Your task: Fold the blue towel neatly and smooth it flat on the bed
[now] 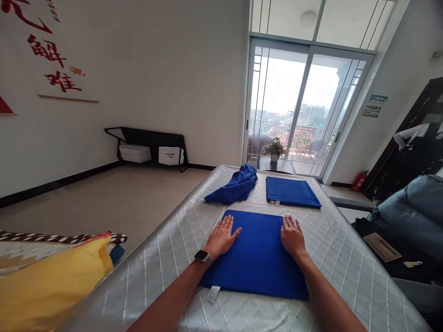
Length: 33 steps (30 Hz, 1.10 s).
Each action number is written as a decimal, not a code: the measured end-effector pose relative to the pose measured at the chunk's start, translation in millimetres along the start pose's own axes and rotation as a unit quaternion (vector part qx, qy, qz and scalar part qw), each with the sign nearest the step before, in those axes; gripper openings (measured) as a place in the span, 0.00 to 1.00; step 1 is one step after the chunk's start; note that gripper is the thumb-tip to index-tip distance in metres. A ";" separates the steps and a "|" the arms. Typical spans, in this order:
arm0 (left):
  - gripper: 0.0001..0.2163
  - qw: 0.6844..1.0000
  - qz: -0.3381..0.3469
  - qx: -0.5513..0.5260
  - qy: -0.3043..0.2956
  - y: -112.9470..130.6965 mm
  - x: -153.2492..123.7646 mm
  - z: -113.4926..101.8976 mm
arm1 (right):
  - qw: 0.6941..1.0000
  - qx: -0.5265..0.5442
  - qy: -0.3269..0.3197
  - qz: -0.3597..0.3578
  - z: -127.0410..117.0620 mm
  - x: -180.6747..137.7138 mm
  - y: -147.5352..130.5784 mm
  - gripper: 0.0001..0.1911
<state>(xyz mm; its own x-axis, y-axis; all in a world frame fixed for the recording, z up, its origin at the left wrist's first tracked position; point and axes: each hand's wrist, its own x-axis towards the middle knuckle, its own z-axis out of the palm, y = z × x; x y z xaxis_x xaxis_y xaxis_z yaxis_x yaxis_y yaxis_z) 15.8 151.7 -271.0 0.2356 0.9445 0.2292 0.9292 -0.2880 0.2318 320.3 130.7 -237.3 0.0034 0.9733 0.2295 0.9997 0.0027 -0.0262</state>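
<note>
A flat blue cloth piece (259,258), perhaps a cushion cover, lies smooth on the silver quilted mattress (166,258), with a white tag (213,293) sticking out at its near edge. My left hand (223,236) rests palm down on its far left part, fingers stretched out. At the far right edge my right hand (292,235) lies flat in the same way, holding nothing. Beyond them sit a crumpled blue cloth (237,185) on the left and a flat blue cloth stack (292,192) on the right.
A yellow pillow (58,286) is at the lower left. By the sliding glass door (304,106), a potted plant (274,150) stands on a small table. A black shelf (148,143) with white boxes is against the wall. On the right are dark blue upholstered furniture (411,216) and a fire extinguisher (360,180).
</note>
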 end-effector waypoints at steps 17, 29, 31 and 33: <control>0.39 1.000 0.003 0.020 0.006 -2.4 0.9 0.2 | 0.995 0.047 -0.086 0.013 2.4 -62.2 0.4 0.35; 0.33 0.978 0.206 -0.028 -0.036 122.4 -23.5 -3.5 | 0.996 0.053 -0.072 0.005 5.7 -62.9 2.3 0.34; 0.32 0.971 0.232 -0.046 -0.036 148.7 -23.3 5.2 | 0.996 0.045 -0.073 -0.012 5.4 -63.4 3.6 0.33; 0.31 0.970 0.234 -0.057 -0.038 163.2 -20.5 12.4 | 0.996 0.039 -0.076 -0.028 5.0 -63.6 4.6 0.31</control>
<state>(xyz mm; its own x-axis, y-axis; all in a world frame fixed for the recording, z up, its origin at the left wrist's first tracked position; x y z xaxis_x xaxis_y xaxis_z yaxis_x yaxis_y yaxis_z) 166.1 87.3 -249.6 0.6480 0.7142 0.2646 0.6793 -0.6991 0.2232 324.5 69.9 -256.9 -0.0619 0.9945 0.0839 0.9931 0.0698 -0.0944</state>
